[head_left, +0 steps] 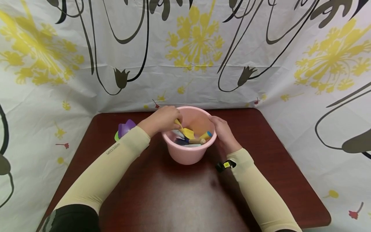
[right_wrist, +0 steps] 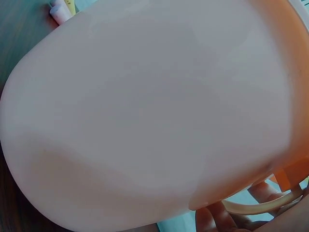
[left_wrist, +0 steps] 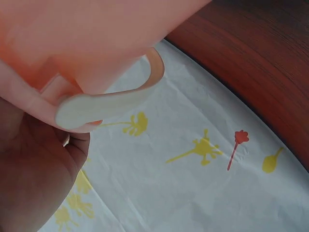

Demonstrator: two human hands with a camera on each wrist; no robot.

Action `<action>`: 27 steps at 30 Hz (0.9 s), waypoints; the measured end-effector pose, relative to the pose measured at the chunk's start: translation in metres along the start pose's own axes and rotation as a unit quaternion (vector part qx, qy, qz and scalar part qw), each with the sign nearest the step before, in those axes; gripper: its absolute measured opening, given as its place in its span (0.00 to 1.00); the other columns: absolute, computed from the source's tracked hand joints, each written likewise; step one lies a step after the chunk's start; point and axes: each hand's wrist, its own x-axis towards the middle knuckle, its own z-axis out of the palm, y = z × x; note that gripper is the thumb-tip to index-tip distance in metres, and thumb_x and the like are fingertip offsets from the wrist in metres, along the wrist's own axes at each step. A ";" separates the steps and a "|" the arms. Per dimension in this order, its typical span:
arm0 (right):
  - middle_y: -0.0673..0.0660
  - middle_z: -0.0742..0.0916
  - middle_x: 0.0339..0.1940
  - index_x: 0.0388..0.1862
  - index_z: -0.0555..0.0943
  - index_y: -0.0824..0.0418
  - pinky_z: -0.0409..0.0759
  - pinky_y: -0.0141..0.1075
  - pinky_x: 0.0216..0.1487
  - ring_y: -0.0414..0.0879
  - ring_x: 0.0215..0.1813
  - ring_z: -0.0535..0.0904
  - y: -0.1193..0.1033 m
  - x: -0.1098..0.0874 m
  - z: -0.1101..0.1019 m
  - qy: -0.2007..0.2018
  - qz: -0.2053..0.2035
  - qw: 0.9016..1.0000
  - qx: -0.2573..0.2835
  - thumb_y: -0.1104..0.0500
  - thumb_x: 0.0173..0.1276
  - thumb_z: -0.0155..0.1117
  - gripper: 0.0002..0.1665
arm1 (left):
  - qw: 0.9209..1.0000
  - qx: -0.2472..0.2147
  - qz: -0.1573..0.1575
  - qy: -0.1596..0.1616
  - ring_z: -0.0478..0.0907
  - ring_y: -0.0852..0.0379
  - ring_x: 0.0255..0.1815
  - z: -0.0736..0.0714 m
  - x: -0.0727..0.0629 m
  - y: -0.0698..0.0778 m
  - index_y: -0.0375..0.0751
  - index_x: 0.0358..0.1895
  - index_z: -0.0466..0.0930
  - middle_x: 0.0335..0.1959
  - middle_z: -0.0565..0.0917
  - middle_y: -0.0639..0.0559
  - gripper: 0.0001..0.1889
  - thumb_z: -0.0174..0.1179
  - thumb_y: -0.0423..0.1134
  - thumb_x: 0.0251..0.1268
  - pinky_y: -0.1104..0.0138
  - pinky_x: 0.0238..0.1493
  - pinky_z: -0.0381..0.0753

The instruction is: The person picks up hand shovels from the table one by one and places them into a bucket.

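Observation:
A pink bucket (head_left: 185, 156) stands upright on the table, with a pale strap handle (left_wrist: 111, 104) in the left wrist view. Over its left rim reaches my left hand (head_left: 166, 118), its fingers pinching the yellow handle of a small toy shovel (head_left: 189, 133). At the right rim my right hand (head_left: 224, 130) grips the bucket; several fingertips (right_wrist: 215, 217) show beside the rim and handle in the right wrist view. Inside lie a yellow tube with a blue end (head_left: 206, 135), a wooden-handled item (head_left: 198, 141) with a dark blue part, and pale pieces partly hidden.
Left of the bucket, a purple cup-like piece (head_left: 126, 128) and a green piece (head_left: 116, 136) lie partly behind my left forearm. The dark red table (head_left: 185, 199) has patterned white sheeting (head_left: 188, 87) hanging behind it and at both sides.

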 end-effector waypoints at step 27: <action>0.62 0.80 0.77 0.80 0.77 0.64 0.71 0.49 0.80 0.56 0.77 0.75 0.000 0.000 0.004 0.004 0.011 1.000 0.029 0.45 0.89 0.56 0.33 | 0.999 0.005 -0.031 -0.020 0.84 0.55 0.49 0.003 0.004 0.004 0.53 0.47 0.94 0.44 0.91 0.60 0.10 0.69 0.52 0.79 0.51 0.65 0.72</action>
